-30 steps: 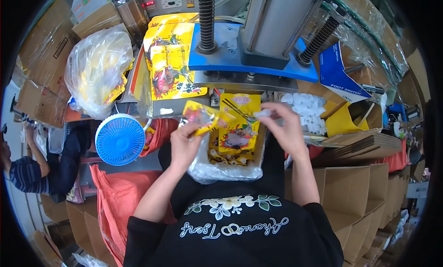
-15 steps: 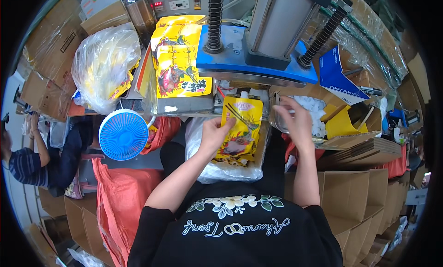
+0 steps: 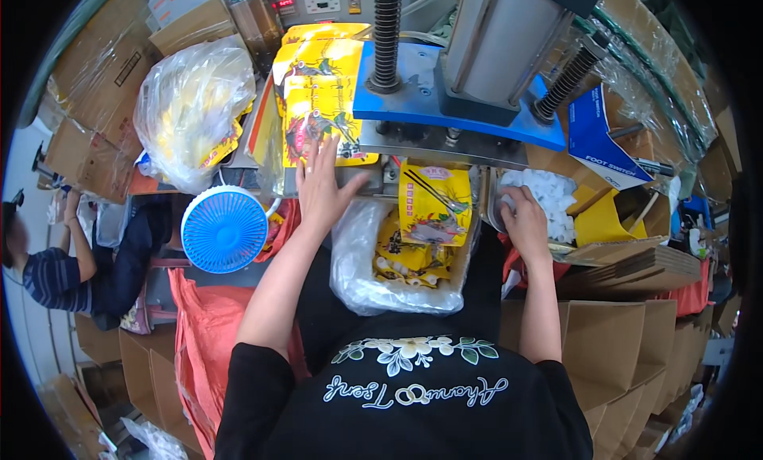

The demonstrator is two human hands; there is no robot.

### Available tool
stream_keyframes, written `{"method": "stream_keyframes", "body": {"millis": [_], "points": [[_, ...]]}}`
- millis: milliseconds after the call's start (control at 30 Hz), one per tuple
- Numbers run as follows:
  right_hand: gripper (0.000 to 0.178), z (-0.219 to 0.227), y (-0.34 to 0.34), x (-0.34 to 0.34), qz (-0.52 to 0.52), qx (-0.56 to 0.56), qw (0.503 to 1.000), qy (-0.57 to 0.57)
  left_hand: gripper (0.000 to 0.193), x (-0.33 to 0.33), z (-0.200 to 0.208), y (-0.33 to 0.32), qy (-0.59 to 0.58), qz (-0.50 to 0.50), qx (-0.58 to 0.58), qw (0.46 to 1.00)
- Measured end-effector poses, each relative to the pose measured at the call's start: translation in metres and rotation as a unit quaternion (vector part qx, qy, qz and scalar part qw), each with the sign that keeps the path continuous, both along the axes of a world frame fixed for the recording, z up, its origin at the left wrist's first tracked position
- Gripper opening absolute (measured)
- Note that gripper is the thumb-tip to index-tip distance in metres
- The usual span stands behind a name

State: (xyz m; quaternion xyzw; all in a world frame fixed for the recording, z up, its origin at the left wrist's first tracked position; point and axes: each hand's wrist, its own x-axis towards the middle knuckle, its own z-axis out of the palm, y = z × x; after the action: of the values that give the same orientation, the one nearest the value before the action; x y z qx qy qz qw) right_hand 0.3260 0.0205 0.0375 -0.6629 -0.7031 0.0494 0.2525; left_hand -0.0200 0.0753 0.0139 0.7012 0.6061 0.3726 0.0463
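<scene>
Left hand: (image 3: 322,186) spread, thumb out to the right, fingers pointing away from the body; nothing is gripped.
Stacked pouches: (image 3: 322,122) yellow, just beyond the left hand; its fingertips overlap their near edge, though contact cannot be told.
Right hand: (image 3: 524,225) fingers bent down among the white pieces; whether it pinches one cannot be told.
White pieces: (image 3: 552,201) small, heaped under the right fingertips and to their right.
Front pouch: (image 3: 433,205) yellow, between the hands, closer to the right one; its long axis runs away from the body with a slight slant, top end toward the press, bottom end toward the lap, printed face up.
Box: (image 3: 352,261) lined with clear plastic, nearer the body than the left hand and to its right.
Loose pouches: (image 3: 405,261) inside the box, below the front pouch.
Press: (image 3: 429,102) blue-plated, beyond and between both hands.
Fan: (image 3: 225,229) blue, left of the left hand.
</scene>
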Motion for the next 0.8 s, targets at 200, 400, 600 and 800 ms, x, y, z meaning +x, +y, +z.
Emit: {"method": "stream_keyframes", "body": {"millis": [200, 400, 600, 800], "points": [[0.025, 0.004, -0.002, 0.007, 0.016, 0.018, 0.98, 0.196, 0.016, -0.031, -0.014, -0.033, -0.021, -0.02, 0.049, 0.998], [0.02, 0.038, -0.01, -0.05, 0.099, -0.071, 0.915, 0.384, 0.012, 0.004, 0.014, -0.067, -0.321, -0.122, -0.117, 0.932], [0.021, 0.039, -0.013, -0.082, 0.229, -0.179, 0.891, 0.35, 0.014, 0.024, -0.012, -0.092, -0.322, -0.208, -0.158, 0.91], [0.03, 0.017, -0.005, -0.074, 0.221, -0.219, 0.796, 0.519, 0.024, 0.044, -0.028, -0.081, -0.409, -0.188, -0.31, 0.837]]}}
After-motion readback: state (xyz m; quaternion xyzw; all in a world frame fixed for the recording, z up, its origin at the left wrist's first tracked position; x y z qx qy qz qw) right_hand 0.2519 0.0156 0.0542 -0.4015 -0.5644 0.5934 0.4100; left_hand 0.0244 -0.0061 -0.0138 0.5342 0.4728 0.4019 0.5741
